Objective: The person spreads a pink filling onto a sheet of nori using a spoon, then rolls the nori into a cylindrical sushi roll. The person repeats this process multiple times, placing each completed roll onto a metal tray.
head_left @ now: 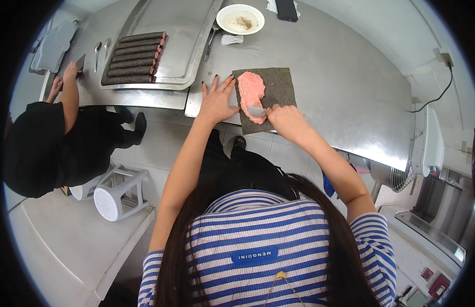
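Observation:
A dark seaweed sheet (279,91) lies on the steel table in front of me, overhanging or close to the near edge. A long mound of pink minced-meat paste (251,88) is spread down its left half. My right hand (288,123) is closed round the handle of a metal spoon (256,111), whose bowl presses on the near end of the paste. My left hand (217,103) rests with fingers spread at the sheet's left edge, thumb near the paste, holding nothing.
A large metal tray (183,61) to the left bears several filled seaweed rolls (132,62). A white bowl of liquid (241,19), a folded tissue (232,39), a utensil and a phone (286,10) lie farther off. Two spoons (97,55) and a co-worker (48,138) are at far left.

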The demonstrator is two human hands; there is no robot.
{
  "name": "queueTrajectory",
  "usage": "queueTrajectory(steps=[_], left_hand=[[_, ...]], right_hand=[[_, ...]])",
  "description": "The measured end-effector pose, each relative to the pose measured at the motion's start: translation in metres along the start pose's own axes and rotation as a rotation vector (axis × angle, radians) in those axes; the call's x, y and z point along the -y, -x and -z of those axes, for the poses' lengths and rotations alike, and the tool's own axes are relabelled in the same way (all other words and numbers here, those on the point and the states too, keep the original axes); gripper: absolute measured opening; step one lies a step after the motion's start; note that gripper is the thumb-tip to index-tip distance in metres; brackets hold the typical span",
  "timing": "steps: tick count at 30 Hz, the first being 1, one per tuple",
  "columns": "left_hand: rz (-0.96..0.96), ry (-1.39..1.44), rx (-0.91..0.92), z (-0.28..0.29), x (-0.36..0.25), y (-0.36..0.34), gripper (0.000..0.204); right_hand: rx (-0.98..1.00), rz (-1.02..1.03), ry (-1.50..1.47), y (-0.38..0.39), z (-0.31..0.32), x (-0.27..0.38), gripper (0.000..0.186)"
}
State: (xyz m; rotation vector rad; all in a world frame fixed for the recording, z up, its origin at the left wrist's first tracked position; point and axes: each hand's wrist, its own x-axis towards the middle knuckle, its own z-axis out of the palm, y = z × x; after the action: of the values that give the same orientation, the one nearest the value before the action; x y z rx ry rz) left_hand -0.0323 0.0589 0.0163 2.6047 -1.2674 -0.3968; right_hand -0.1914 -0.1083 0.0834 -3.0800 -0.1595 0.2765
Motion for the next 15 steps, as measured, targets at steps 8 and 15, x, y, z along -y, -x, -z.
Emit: queueTrajectory(steps=[8, 15], left_hand=[[0.005, 0.007, -0.036, -0.005, -0.001, -0.005, 0.089], [-0.005, 0.09, -0.034, -0.005, 0.003, -0.006, 0.087]], right_hand=[[-0.1, -0.059, -0.011, 0.022, 0.023, -0.011, 0.024], [-0.034, -0.243, -0.113, 0.033, 0.016, -0.012, 0.036]])
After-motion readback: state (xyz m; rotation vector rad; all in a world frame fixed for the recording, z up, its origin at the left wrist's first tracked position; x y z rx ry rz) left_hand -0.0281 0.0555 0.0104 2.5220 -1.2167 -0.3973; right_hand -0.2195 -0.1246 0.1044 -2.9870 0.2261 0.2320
